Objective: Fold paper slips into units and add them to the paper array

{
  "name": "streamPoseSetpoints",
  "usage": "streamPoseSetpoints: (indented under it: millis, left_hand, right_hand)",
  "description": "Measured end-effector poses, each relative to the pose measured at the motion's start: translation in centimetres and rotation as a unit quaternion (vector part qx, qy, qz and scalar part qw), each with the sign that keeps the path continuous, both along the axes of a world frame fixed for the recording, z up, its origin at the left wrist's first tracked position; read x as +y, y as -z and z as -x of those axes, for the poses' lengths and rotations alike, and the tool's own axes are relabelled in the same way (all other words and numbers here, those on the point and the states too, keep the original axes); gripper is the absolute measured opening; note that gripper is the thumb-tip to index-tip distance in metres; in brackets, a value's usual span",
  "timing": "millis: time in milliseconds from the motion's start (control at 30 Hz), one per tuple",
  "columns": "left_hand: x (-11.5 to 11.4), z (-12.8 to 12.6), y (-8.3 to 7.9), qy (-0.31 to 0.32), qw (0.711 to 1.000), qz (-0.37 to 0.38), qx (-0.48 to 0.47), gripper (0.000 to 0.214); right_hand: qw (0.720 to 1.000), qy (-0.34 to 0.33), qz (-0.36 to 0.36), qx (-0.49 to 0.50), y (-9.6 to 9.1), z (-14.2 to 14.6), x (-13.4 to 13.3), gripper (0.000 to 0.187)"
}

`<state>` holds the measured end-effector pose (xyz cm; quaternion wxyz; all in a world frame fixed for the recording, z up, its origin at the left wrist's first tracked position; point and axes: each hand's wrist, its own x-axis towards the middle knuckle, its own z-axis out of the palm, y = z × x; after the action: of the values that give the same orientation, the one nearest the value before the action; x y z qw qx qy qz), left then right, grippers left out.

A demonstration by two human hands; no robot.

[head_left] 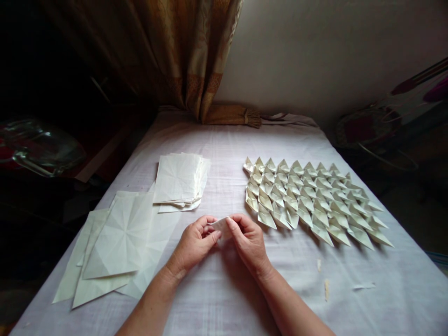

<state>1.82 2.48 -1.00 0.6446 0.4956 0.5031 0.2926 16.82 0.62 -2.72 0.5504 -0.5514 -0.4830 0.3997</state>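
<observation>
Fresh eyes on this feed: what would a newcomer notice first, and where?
The rows of folded paper boats would likely catch the eye first, packed closely together on the right of the pale cloth. Next, in the middle, the left hand and right hand hold a small folded paper between them. On the left lie creased paper sheets, loosely spread, with a paper stack beyond.

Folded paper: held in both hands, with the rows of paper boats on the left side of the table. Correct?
Wrong side: the head view shows the rows of paper boats on the right side of the table. The rest holds: the left hand and right hand both hold the folded paper.
</observation>
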Motion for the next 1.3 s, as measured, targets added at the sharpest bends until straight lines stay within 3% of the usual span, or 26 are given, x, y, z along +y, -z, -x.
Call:
streamPoseSetpoints:
  millis: [167, 400, 767, 1133, 1300]
  left_hand:
    - [0.2, -0.1, -0.5, -0.005, 1.000, 0.008, 0.003, 0.035]
    - [0.3, 0.3, -0.1, -0.006, 0.998, -0.026, 0.055, 0.039]
    - [0.4, 0.4, -0.7, -0.008, 0.999, -0.015, 0.046, 0.040]
    - [-0.1, -0.5, -0.1, -0.007, 1.000, 0.008, 0.028, 0.046]
    - [-0.2, -0.7, 0.3, -0.038, 0.998, 0.029, 0.030, 0.043]
  right_hand:
    - [0.998, -0.038, 0.042, 0.017, 0.1, -0.3, 0.3, 0.029]
    - [0.999, -0.017, 0.029, -0.013, -0.1, -0.2, 0.3, 0.029]
    - [0.999, -0.022, 0.022, -0.036, 0.2, -0.2, 0.3, 0.024]
    - [0.999, 0.014, 0.020, -0.034, 0.5, -0.1, 0.5, 0.025]
    - [0.999, -0.011, 0.018, -0.048, 0.6, -0.3, 0.4, 0.025]
